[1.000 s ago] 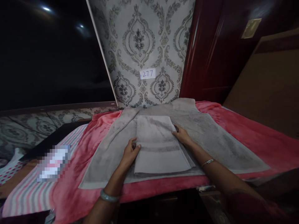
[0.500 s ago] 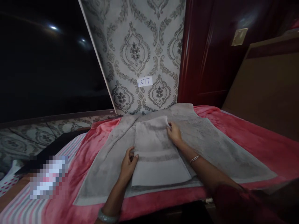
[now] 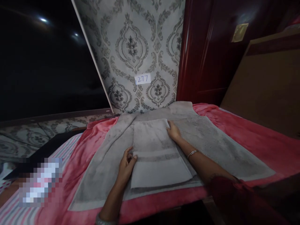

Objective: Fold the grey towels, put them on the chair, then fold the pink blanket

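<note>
Head view, wall label (image 3: 142, 78) apparently "277", folded towel (image 3: 156, 156)

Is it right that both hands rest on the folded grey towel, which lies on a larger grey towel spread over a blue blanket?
Not quite: the blanket is pink-red, not blue, as the head view shows. The rest holds: the left hand and the right hand rest on the folded grey towel, which lies on the larger grey towel.

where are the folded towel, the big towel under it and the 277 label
folded towel (image 3: 154, 156), head view, on its darker woven band
big towel (image 3: 217, 147), head view, on its bare right part
277 label (image 3: 142, 78), head view, on the written number
</note>
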A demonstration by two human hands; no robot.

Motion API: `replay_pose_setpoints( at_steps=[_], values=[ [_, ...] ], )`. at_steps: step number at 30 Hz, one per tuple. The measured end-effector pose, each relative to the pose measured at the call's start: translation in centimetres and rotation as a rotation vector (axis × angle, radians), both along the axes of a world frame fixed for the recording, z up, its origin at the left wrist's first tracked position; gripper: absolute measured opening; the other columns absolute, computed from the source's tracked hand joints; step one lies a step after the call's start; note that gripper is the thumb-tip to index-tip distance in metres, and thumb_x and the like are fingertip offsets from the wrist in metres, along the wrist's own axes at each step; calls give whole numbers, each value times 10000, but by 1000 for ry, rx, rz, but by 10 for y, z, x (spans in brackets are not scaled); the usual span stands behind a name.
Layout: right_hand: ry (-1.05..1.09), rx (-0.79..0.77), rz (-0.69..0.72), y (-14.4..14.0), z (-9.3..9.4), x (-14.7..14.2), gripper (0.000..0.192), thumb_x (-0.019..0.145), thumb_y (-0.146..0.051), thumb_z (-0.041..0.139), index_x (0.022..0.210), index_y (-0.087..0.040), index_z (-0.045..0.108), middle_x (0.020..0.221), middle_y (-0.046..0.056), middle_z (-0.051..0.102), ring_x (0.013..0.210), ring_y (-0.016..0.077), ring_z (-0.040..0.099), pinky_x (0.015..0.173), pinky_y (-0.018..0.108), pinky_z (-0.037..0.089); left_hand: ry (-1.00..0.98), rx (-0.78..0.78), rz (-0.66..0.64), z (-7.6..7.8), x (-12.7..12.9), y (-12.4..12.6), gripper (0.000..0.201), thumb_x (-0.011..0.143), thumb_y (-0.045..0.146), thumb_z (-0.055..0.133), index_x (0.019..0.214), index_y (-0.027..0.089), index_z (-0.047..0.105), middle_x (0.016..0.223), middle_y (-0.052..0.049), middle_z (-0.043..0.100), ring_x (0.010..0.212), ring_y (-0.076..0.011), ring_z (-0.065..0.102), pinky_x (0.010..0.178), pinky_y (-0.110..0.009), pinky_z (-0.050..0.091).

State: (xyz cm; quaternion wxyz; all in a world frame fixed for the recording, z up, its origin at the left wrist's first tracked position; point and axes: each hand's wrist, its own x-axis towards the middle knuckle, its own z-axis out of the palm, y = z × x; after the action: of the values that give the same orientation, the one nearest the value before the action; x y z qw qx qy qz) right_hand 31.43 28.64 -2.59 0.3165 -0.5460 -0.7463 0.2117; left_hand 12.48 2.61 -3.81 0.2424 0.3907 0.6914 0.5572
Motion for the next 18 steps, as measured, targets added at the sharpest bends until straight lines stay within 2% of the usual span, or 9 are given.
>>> replay_pose_setpoints(
  at_steps=[5,10,15,18],
  values=[
    [-25,-25,6,-4,0,3,611,883,-127,498,1492,-132,447,1370,168,623,1232,306,602,1056,404,450,-73,5,-50,2,5,-1,668,739,512,718,1313,201,580,781,22,579,716,-158,558,642,-249,413],
    [-49,-11,37,-7,-5,22,757,834,-257,610,1532,-73,382,1297,196,650,1155,344,627,1003,432,479,-105,16,-90,-1,7,-1,678,755,466,715,1346,178,546,706,60,503,611,-113,471,576,-221,346],
    [-42,-3,189,-39,-21,61,864,794,-393,666,1559,-133,361,1128,125,711,962,313,674,868,417,528,-64,21,-105,-5,6,0,655,779,448,698,1365,200,540,722,45,538,626,-126,498,582,-227,366],
    [-45,-2,221,-64,-27,76,891,781,-416,677,1570,-169,346,1116,107,719,950,316,680,844,418,537,-45,22,-107,-9,5,1,660,794,434,695,1392,215,520,761,32,575,634,-130,521,583,-228,379]
  ],
)
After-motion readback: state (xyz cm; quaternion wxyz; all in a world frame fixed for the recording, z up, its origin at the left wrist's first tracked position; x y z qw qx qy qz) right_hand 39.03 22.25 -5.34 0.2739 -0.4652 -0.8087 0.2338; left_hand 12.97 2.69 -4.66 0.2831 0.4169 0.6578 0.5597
